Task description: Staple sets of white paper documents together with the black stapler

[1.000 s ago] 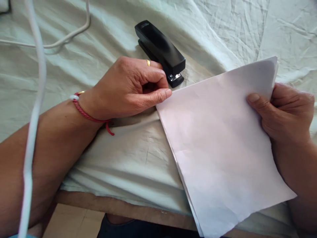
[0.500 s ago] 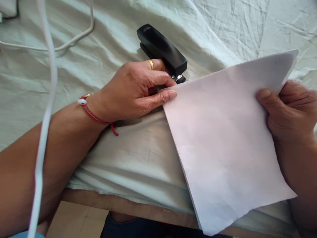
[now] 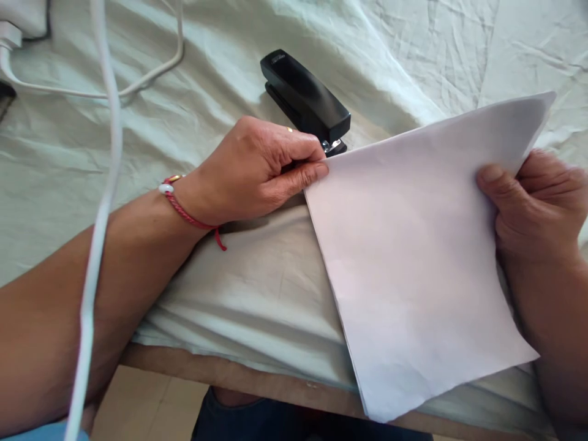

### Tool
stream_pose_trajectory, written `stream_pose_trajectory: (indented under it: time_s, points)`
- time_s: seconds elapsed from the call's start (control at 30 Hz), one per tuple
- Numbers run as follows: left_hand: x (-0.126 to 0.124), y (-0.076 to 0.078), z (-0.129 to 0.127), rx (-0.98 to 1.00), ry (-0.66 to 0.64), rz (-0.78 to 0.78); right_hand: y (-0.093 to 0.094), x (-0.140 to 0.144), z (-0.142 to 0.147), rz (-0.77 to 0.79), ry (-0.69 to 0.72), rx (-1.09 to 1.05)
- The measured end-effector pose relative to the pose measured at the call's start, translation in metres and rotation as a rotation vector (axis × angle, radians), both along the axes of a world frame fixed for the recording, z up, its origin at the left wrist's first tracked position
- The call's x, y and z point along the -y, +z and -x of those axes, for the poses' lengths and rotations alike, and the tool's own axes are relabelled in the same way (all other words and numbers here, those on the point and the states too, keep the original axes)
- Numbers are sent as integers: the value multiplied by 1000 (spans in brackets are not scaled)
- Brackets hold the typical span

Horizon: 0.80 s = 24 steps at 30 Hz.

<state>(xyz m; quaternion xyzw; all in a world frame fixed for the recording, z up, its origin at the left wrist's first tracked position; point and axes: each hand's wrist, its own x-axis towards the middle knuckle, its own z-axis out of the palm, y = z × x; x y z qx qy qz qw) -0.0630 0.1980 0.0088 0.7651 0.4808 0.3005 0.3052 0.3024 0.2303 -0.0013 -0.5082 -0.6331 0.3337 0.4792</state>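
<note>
A thin stack of white paper sheets is held tilted between my two hands, its lower end hanging over the table's front edge. My left hand pinches the upper left corner between thumb and fingers. At the right edge, my right hand grips the sheets with the thumb on top and the fingers behind, partly hidden. Just beyond my left fingertips lies a black stapler on the cloth, its front end pointing toward the paper's corner.
A pale green wrinkled cloth covers the table, whose wooden edge shows in front. One white cable hangs across my left forearm. Another cable runs to a white plug at the upper left.
My left fingers have closed in more tightly on the paper's corner, drawing away from the stapler's side. The paper's lower end has risen slightly. The view has shifted a little.
</note>
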Motion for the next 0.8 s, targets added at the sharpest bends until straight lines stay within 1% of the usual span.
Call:
stream_pose_trajectory:
  time_s: [0.07,0.17,0.27,0.4,0.53,0.67,0.8]
  points:
    - [1,0,-1,-4,21,-15,-3,2,-1,16,7,-31]
    - [3,1,-1,-15,52,-34,-7,4,-4,60,-5,-16]
    - [3,3,0,6,7,10,-10,5,-5,58,-18,-19]
    - [2,5,3,35,-74,66,-12,3,-7,33,6,-64]
    - [0,3,1,46,-62,97,-14,2,-10,51,13,-85]
    - [-2,2,0,86,-36,68,-17,1,-11,52,29,-100]
    - [2,8,-2,158,-54,140,-17,-1,-9,69,34,-121]
